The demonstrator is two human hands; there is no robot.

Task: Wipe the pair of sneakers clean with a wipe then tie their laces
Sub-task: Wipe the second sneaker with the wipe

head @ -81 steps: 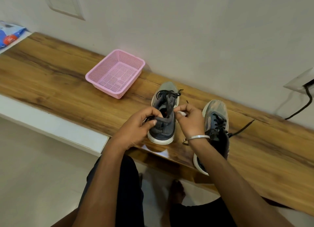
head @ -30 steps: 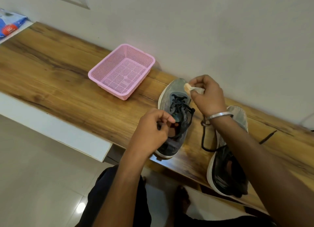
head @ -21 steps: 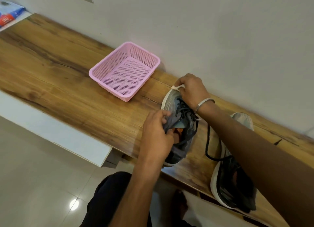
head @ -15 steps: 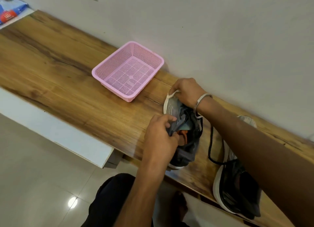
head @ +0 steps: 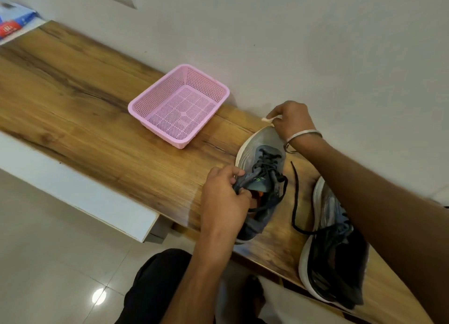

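Head: right hand pinches, seemingly, wipe.

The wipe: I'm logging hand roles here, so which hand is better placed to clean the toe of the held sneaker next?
The right hand: it pinches the wipe beside the sneaker's toe, while the left hand grips its collar.

A pink perforated basket sat on a brown wood-grain shelf. Both sneakers were grey with white soles and black laces.
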